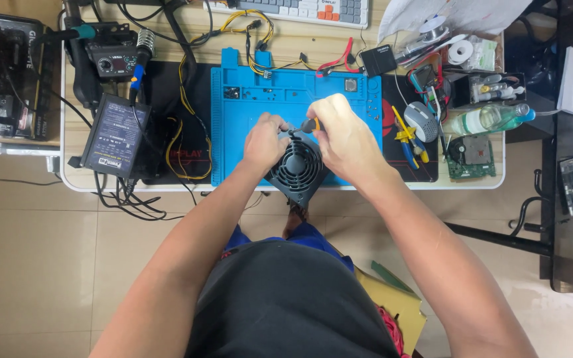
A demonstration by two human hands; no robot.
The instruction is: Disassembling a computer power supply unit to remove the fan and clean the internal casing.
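Now, fan: we judge the black square grilled fan housing (298, 169) stiff, light; hold its frame.
Left hand (264, 141): steadies housing's edge.
Right hand (341, 138): closed around orange-handled screwdriver (310, 124).

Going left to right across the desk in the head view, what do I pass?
Black power supply unit → left hand → black fan unit on the blue work mat → right hand holding an orange-handled screwdriver → yellow-handled pliers → green circuit board.
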